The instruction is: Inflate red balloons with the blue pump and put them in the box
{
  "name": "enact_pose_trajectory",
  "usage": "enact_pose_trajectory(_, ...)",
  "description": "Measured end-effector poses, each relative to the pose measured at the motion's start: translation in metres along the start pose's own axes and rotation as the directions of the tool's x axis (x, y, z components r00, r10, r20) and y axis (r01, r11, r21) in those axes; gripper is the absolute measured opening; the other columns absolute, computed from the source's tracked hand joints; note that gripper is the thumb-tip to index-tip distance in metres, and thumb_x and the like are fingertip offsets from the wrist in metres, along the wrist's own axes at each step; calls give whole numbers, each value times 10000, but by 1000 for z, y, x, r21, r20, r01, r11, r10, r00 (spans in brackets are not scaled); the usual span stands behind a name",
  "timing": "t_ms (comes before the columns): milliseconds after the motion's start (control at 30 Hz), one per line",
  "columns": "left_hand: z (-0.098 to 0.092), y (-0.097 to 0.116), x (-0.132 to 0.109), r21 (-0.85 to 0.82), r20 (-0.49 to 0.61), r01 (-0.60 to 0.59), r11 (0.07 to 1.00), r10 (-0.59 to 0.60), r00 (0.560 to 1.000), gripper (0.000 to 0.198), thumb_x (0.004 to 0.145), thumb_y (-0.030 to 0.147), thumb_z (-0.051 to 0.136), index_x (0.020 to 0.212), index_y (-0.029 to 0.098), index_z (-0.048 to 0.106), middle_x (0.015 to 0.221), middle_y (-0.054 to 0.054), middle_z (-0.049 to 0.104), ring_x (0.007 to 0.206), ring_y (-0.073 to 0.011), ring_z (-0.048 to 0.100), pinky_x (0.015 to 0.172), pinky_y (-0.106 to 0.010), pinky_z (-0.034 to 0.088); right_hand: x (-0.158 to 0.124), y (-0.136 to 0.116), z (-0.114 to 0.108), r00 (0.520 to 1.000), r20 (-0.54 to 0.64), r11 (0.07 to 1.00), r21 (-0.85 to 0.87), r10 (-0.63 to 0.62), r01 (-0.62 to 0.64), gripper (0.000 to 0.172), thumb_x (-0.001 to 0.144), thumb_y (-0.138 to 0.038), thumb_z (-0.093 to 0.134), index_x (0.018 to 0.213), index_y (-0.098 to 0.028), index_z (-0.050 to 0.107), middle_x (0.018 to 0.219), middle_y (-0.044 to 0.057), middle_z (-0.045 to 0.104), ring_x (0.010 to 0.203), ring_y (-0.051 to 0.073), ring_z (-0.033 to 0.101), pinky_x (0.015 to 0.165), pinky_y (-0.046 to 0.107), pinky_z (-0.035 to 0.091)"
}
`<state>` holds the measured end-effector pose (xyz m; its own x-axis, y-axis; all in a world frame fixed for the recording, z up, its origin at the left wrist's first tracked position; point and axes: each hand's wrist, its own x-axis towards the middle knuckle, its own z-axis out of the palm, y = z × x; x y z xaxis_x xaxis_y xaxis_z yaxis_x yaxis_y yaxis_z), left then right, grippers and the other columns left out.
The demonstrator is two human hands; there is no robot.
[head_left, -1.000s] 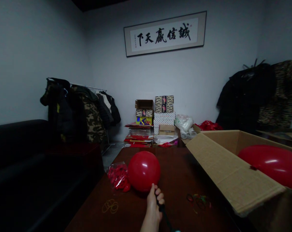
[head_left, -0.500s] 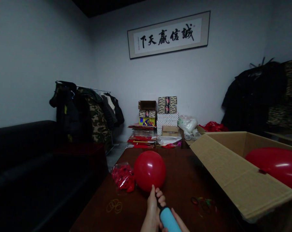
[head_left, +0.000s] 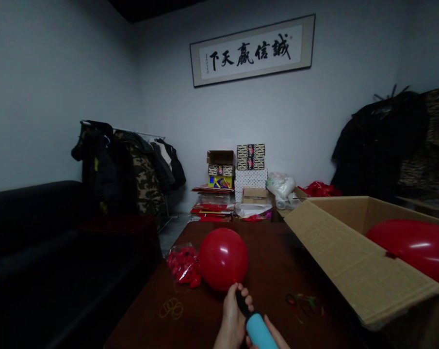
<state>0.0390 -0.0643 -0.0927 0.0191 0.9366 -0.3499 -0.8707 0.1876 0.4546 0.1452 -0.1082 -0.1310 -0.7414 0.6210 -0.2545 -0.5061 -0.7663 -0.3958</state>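
A round, inflated red balloon (head_left: 223,257) sits over the table, its neck end pointing toward me. Just under it, my left hand (head_left: 234,312) is closed around the black nozzle of a hand pump (head_left: 261,333), with the thumb up by the balloon's neck. The fingers hide the join between neck and nozzle. My right hand (head_left: 276,334) is wrapped around the pump's light blue barrel at the bottom edge, only partly in view. Left of the balloon lies a clear bag of uninflated red balloons (head_left: 184,265).
Several yellowish rubber bands (head_left: 171,308) lie on the dark wooden table (head_left: 268,252). At right are small coloured bits (head_left: 306,303) and an open cardboard box (head_left: 357,259) holding a large red balloon (head_left: 415,247). A black sofa (head_left: 59,271) stands at left; stacked boxes (head_left: 251,182) are behind.
Both hands and the pump have shifted slightly right and down in the picture. My left thumb has bent down from the balloon's neck. The balloon looks about the same size.
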Motion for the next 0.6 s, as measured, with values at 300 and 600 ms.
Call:
enact_pose_trajectory(300, -15, 5, 6, -5, -25, 142, 990, -142, 990, 147, 755, 220, 637, 726, 140, 517, 828, -121, 683, 711, -208, 659, 629, -299, 492, 14, 11, -22, 961, -274, 1000, -5, -24, 23, 651, 371, -680, 745, 582, -72, 649, 575, 117, 656, 434, 58, 523, 459, 148, 427)
enact_pose_trajectory(600, -16, -3, 7, -213, 56, 92, 973, -82, 995, 104, 759, 143, 637, 853, 126, 597, 780, -66, 672, 715, -161, 645, 706, -298, 494, 13, 19, -20, 960, -252, 990, 45, -121, 136, 600, 408, -679, 738, 606, -120, 645, 523, 61, 634, 439, 68, 530, 447, 153, 406)
